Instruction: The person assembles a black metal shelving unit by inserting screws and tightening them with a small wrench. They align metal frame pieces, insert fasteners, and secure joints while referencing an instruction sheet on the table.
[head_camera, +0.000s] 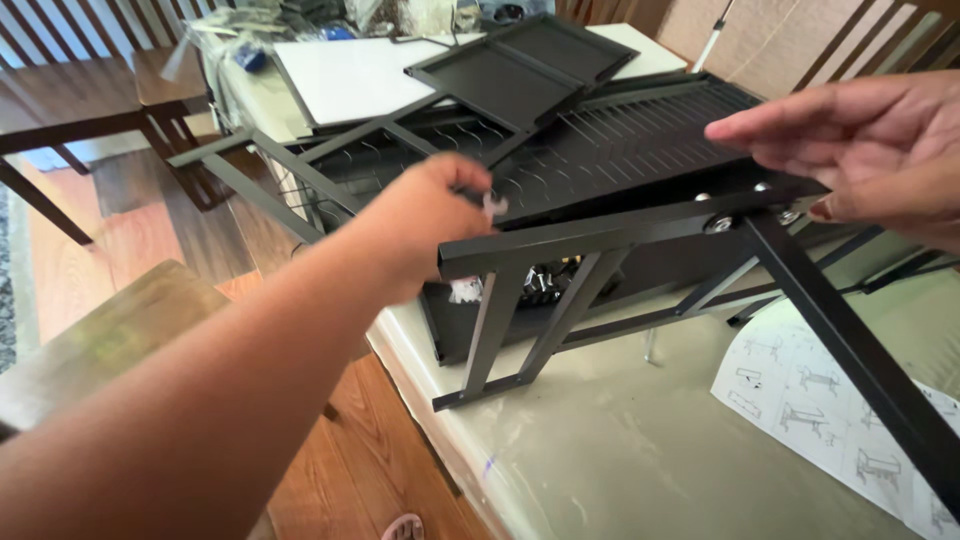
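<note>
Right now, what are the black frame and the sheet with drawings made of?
Black frame: likely metal, matte black painted finish, judging by the thin straight bars and bolts at the joint. Sheet: white paper with line drawings, lying flat with soft creases.

The metal frame (600, 235) in the centre is matt black. The table cover (620, 440) at the bottom is pale beige-grey. The instruction sheet (800, 390), lower right, is white with grey line drawings. The floor (330, 470) at lower left is reddish-brown wood.
</note>
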